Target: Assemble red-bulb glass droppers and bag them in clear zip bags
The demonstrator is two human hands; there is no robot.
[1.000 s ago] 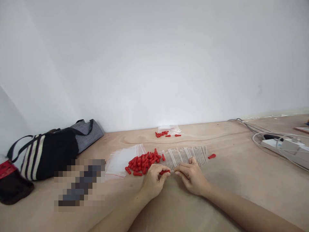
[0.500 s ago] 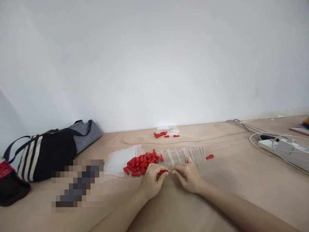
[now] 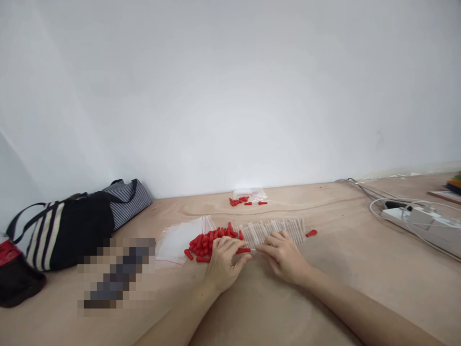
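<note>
My right hand (image 3: 284,255) is closed, its fingertips pinching the glass tube of a dropper. The dropper's red rubber bulb (image 3: 244,250) points left, into the gap of my left hand (image 3: 226,262). My left thumb and fingers are spread around the bulb, the thumb apart from it; whether a fingertip touches it I cannot tell. Just behind my left hand is a pile of red rubber bulbs (image 3: 205,241). A row of clear glass tubes (image 3: 266,229) lies side by side behind both hands. One loose red bulb (image 3: 311,233) lies right of the row.
Clear zip bags (image 3: 176,240) lie left of the pile. Farther back sit a small bag (image 3: 248,193) and several red bulbs (image 3: 237,201). Black bag (image 3: 79,230), dark bottle (image 3: 18,276) and a pixelated patch are at left. A power strip (image 3: 425,226) with cables is at right.
My left thumb and fingers have spread apart from their pinch on the red bulb, so more of it shows. My right hand still pinches the tube, its fingers slightly more extended.
</note>
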